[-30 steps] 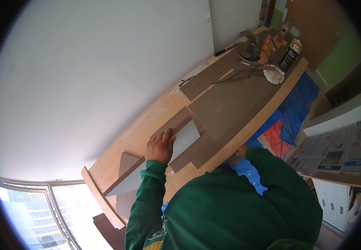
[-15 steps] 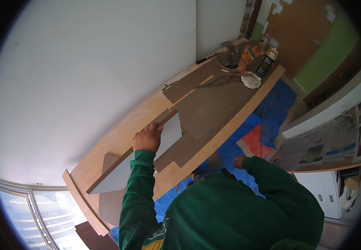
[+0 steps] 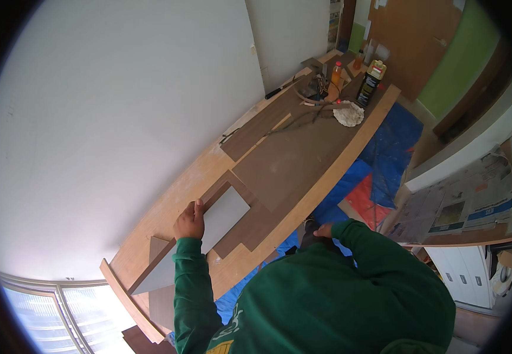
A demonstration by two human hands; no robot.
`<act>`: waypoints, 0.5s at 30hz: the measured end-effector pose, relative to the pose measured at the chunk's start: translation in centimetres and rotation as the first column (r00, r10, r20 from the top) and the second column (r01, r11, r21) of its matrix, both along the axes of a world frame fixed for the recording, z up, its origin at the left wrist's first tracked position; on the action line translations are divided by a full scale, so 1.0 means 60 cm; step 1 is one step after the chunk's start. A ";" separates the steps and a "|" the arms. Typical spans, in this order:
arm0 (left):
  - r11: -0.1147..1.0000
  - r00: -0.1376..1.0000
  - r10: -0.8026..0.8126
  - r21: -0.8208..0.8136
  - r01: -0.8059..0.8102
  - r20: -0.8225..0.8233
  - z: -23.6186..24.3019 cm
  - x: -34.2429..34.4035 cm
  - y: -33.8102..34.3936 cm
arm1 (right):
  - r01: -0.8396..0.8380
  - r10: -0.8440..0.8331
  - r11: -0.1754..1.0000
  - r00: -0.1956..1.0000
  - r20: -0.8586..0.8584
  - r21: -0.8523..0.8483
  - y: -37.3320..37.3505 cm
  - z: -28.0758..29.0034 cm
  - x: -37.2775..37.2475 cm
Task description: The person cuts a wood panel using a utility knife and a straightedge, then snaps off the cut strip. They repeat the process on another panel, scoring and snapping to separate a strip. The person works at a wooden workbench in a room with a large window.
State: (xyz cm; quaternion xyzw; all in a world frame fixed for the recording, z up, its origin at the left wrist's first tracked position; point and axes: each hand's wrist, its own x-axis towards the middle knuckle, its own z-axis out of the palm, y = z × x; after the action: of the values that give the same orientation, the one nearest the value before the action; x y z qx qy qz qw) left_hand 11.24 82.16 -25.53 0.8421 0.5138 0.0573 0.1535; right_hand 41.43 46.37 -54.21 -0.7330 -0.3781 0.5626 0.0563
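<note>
The left hand (image 3: 190, 223) rests on the grey sheet (image 3: 208, 233), fingers curled at its top edge. The sheet lies flat on the table (image 3: 167, 206). It looks thin, stiff and light, best held by its edges. The right hand (image 3: 323, 230) is low by the table's edge; its fingers cannot be made out.

Dark green long-sleeved sweatshirt, ribbed cuffs at both wrists, a yellow patch low on the front; hands bare.

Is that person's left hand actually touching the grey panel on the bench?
Touching. The head view shows the left hand lying on the grey panel's near edge, with no gap visible.
</note>
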 end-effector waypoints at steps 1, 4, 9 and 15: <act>0.992 0.993 0.079 -0.105 -0.069 0.092 -0.005 -0.002 0.012 | 0.094 -0.096 0.994 0.995 0.039 0.047 0.008 -0.002 0.031; 0.889 0.903 0.360 -0.379 -0.257 0.234 -0.027 -0.002 0.038 | 0.318 -0.352 0.903 0.934 0.069 0.290 0.050 -0.018 0.145; 0.856 0.865 0.487 -0.266 -0.444 0.124 -0.059 -0.002 0.049 | 0.530 -0.550 0.787 0.834 -0.027 0.316 0.181 -0.030 0.399; 0.659 0.675 0.723 -0.439 -0.611 0.147 -0.065 -0.008 0.080 | 0.691 -0.727 0.611 0.683 -0.070 0.386 0.356 -0.029 0.679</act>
State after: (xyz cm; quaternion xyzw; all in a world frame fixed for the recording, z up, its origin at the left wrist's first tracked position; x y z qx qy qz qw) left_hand 10.75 86.94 -29.43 0.5282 0.7604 0.1477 0.3480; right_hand 82.19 67.72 -55.94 -0.8221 -0.1610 0.3742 0.3977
